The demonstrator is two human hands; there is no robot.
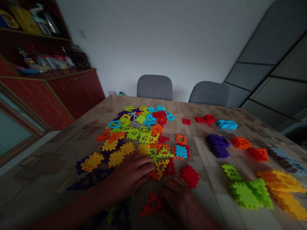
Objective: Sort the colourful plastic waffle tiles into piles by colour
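My left hand (135,167) lies over the near edge of a pile of toothed plastic building pieces, fingers stretched to the right and a little apart. Beside its fingertips are a yellow triangular piece (162,168) and a dark red triangular piece (170,168). My right hand (177,195) rests low at the table's near side with its fingers bent downward; their tips are hidden and blurred, so what they pinch does not show. An orange-red triangular piece (153,203) lies just left of it, and a red square piece (189,176) sits beyond its knuckles.
Sorted stacks stand on the right: purple (218,145), blue (227,124), orange (241,142), green (247,194) and yellow (280,180). The mixed pile (133,132) spreads over the table's middle. Two grey chairs (154,87) stand at the far edge.
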